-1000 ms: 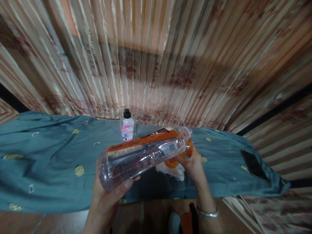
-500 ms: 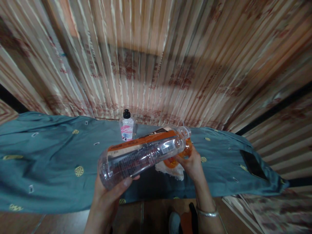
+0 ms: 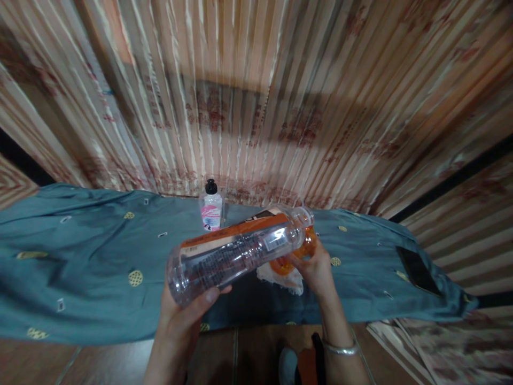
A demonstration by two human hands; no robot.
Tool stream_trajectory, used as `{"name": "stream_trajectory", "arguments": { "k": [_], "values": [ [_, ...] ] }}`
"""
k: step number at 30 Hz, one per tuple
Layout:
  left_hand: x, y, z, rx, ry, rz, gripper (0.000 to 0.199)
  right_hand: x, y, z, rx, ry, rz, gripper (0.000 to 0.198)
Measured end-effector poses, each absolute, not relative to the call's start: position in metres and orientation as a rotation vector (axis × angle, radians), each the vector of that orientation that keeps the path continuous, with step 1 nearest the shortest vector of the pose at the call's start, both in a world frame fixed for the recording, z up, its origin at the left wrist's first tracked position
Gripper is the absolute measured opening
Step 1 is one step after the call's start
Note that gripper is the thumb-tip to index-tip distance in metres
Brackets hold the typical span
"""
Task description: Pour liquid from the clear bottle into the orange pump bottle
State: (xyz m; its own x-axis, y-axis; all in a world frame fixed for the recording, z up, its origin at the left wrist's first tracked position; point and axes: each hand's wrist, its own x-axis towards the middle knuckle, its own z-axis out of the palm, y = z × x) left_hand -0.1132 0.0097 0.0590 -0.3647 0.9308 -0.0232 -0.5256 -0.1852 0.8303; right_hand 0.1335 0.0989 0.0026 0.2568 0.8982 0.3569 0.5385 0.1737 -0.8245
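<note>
A large clear plastic bottle (image 3: 240, 251) with an orange and cream label lies tilted in my left hand (image 3: 188, 315), which is closed around its base end. Its neck points to the right, slightly raised, and no cap shows on it. My right hand (image 3: 316, 267) is closed on an orange see-through container (image 3: 308, 243), just behind and below the bottle's neck. The big bottle hides much of that container, so its full shape and mouth cannot be made out. Under it lies a white cloth (image 3: 280, 280) with a frayed edge.
At the back of the teal cloth-covered table (image 3: 100, 251) stands a small clear bottle (image 3: 211, 208) with a black cap and pink label. A dark phone (image 3: 417, 270) lies at the right. Pleated patterned curtains (image 3: 240, 107) hang behind, with dark bars at both sides.
The base end of the large bottle has shifted slightly right and up with my left hand. My right hand stays in place on the orange container. The view has moved a little.
</note>
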Motion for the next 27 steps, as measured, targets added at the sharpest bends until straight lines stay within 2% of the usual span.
{"name": "stream_trajectory", "arguments": {
  "k": [21, 27],
  "values": [
    [-0.1070, 0.0042, 0.0617, 0.576, 0.956, 1.751, 0.078, 0.1372, 0.0966, 0.0038, -1.478, -1.425, 0.508, 0.070],
    [-0.1065, 0.0039, 0.0634, 0.583, 0.952, 1.757, 0.075, 0.1378, 0.0953, 0.0059, -1.362, -1.483, 0.498, 0.061]
  ]
}}
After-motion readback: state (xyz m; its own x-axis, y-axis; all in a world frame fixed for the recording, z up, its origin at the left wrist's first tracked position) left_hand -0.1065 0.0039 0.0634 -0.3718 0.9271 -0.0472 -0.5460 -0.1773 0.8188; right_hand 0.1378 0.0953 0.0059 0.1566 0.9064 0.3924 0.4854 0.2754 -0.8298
